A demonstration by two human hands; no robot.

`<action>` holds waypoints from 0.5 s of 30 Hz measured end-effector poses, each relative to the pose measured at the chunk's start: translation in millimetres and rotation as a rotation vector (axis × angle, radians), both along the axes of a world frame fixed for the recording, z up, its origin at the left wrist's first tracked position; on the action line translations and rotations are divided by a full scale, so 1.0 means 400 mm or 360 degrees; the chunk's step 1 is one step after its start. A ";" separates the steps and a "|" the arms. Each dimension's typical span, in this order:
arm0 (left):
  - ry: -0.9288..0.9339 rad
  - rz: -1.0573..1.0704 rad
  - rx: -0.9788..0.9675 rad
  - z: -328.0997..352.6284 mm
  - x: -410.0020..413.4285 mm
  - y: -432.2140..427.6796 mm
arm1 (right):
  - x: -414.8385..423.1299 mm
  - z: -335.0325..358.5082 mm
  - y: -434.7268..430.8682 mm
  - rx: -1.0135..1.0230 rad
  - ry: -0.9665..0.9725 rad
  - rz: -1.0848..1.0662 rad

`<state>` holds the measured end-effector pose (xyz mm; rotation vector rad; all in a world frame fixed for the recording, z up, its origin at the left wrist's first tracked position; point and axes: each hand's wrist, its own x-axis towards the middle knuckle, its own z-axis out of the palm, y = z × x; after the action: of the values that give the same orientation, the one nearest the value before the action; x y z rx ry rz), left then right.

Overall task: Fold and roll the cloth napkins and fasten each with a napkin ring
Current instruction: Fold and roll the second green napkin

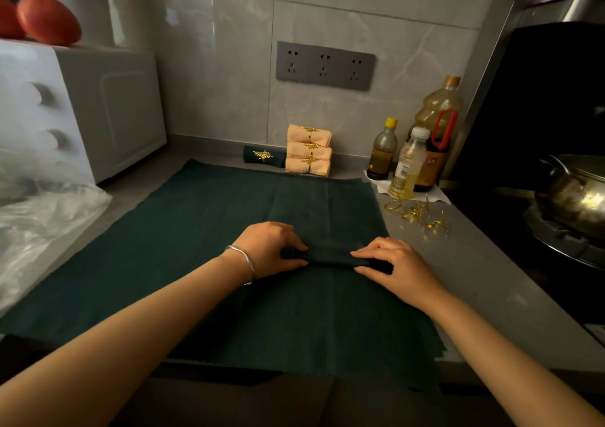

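Grey counter (474, 279) (tiled wall (229, 66) behind): left hand (268, 249) and right hand (393, 263) grip rolled napkin (330, 257).

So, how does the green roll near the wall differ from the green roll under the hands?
The back roll carries a gold leaf ring; the front roll has none. The back roll lies free beside the peach rolls; the front roll is gripped by the left hand and right hand, on the spread cloth. Both are dark green.

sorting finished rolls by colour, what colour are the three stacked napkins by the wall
The stacked napkins are peach, clearest in the head view.
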<state>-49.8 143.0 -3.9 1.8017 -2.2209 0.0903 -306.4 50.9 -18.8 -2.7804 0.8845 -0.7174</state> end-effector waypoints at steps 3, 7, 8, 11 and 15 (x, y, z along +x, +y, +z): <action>0.0052 0.0008 -0.0003 -0.006 0.013 0.000 | -0.003 -0.004 -0.007 0.0068 -0.0067 -0.0004; 0.0158 0.0026 -0.0009 -0.010 0.015 -0.005 | 0.000 -0.011 -0.013 0.0288 -0.0238 -0.0025; 0.0215 0.0045 -0.0014 -0.011 0.015 -0.007 | 0.002 -0.011 -0.014 0.0353 -0.0274 -0.0047; 0.0425 0.0094 0.0034 -0.010 0.016 -0.013 | 0.006 -0.013 -0.018 0.0487 -0.0344 -0.0095; 0.0669 0.0143 0.0153 -0.002 0.019 -0.026 | 0.022 -0.002 -0.019 0.0697 -0.0465 -0.0099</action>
<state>-42.4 132.8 -4.5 1.7717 -1.8761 -0.3507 -297.6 43.2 -19.4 -2.2096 0.9378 -0.8005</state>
